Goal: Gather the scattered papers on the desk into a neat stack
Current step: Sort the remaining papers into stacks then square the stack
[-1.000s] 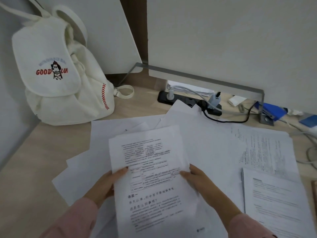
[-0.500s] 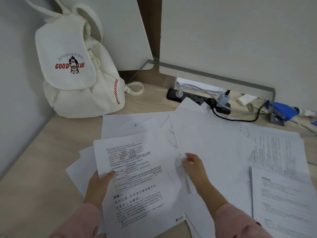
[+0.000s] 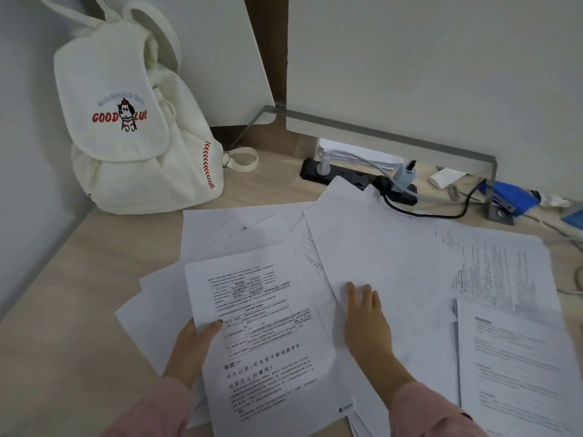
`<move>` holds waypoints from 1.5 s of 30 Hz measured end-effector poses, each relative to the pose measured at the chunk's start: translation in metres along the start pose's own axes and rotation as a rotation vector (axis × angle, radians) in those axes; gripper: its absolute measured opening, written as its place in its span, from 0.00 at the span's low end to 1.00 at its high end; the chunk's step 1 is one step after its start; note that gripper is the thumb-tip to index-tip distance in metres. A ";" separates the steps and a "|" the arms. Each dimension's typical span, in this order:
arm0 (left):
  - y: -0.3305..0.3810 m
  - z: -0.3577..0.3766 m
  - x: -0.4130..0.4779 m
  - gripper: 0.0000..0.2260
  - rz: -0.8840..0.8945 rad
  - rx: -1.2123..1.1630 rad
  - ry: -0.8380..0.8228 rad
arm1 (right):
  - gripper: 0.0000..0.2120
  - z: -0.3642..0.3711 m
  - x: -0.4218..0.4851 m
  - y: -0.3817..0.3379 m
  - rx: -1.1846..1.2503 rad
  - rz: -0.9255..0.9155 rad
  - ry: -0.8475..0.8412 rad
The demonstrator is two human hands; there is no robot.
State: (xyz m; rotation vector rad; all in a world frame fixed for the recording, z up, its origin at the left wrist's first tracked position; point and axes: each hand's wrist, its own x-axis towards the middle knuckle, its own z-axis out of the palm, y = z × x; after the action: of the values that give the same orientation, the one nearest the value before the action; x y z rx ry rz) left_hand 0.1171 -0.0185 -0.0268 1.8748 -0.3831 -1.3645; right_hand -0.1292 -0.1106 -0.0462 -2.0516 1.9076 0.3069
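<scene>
My left hand [image 3: 192, 345] grips the left edge of a printed sheet [image 3: 268, 335] with tables and large text, thumb on top. My right hand [image 3: 367, 323] lies flat, fingers spread, on a large blank sheet [image 3: 388, 257] to the right of it. More white sheets [image 3: 220, 234] fan out beneath and behind, overlapping loosely. Two printed pages lie at the right: one far right [image 3: 498, 269], one near the front [image 3: 517, 367]. All of it rests on the light wooden desk [image 3: 63, 294].
A white backpack [image 3: 132, 134] leans in the back left corner. A black power strip [image 3: 356, 181] with plugs and cables runs along the back, partly under paper corners. A blue object [image 3: 511, 197] and a metal bracket [image 3: 378, 134] sit at the back right.
My right hand let go of the printed sheet and moved right onto the blank sheet, flattening there. My left hand keeps the printed sheet, now lower and to the left.
</scene>
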 end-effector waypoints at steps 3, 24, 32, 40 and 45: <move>0.000 0.006 -0.001 0.09 -0.001 -0.013 -0.032 | 0.19 -0.023 0.002 0.006 0.341 0.081 0.035; 0.002 0.021 -0.006 0.07 -0.090 -0.095 -0.168 | 0.10 -0.019 -0.074 0.053 1.402 0.415 -0.302; -0.006 0.021 -0.014 0.13 -0.078 -0.146 -0.173 | 0.15 -0.005 -0.077 0.015 1.201 0.302 -0.396; -0.010 -0.018 -0.016 0.14 -0.035 -0.104 0.038 | 0.13 -0.017 -0.035 -0.010 1.103 0.240 -0.127; -0.016 -0.056 -0.020 0.10 -0.065 -0.106 0.159 | 0.22 -0.027 0.011 -0.030 0.978 0.171 -0.095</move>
State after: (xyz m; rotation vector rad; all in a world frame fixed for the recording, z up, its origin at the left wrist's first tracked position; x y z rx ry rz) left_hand 0.1568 0.0277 -0.0175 1.9057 -0.1678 -1.2422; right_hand -0.1005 -0.1296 -0.0233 -1.1987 1.6659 -0.4184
